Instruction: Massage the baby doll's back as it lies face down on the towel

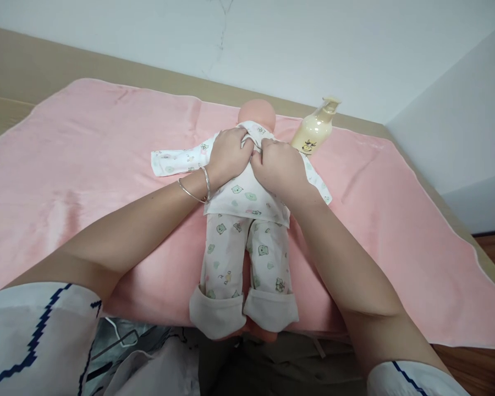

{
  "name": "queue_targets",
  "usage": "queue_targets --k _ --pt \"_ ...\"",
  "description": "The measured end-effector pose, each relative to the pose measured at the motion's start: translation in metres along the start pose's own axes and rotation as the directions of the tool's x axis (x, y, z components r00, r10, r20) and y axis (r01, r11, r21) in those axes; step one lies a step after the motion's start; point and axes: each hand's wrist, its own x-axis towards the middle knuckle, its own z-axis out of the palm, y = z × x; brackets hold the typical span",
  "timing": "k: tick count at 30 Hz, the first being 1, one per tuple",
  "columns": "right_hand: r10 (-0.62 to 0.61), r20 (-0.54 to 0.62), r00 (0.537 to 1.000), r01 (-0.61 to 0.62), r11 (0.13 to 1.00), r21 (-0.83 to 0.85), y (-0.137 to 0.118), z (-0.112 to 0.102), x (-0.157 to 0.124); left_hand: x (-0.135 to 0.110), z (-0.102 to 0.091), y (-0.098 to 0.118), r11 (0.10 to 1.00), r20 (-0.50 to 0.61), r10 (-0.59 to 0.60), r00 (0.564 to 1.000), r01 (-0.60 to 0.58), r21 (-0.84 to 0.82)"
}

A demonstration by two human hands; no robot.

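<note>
A baby doll [258, 113] lies on its back or front, I cannot tell which, with its head toward the wall. It wears a white printed baby shirt [247, 193] and matching pants [226, 253] with wide turned-up cuffs. Both shirt sleeves spread out to the sides. My left hand [230, 154], with bracelets at the wrist, grips the shirt's cloth at the upper chest. Close beside it, my right hand [281, 168] pinches the same part of the shirt. The fingertips of both hands are partly hidden in the fabric.
Beneath the doll a pink blanket [107, 143] covers most of the table [8, 118]. A pale yellow pump bottle [315, 129] stands tilted in view right of the doll's head. Behind the table rises a white wall [297, 49].
</note>
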Motion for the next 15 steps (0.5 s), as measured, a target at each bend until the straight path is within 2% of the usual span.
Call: queue_targets --k 4,8,15 --pt "0.046 0.029 0.999 -0.047 0.999 0.021 -0.002 0.001 0.0 0.0 0.0 0.0 1.0 -0.012 0.003 1.0 -0.003 -0.001" --pt "-0.004 0.021 1.0 0.002 0.994 0.11 0.006 0.009 0.005 0.0 -0.001 0.001 1.0 -0.009 0.006 1.0 -0.007 -0.024" --pt "0.002 0.055 0.998 -0.009 0.992 0.125 0.013 0.016 0.009 -0.001 0.0 -0.001 1.0 -0.008 0.001 1.0 -0.001 -0.032"
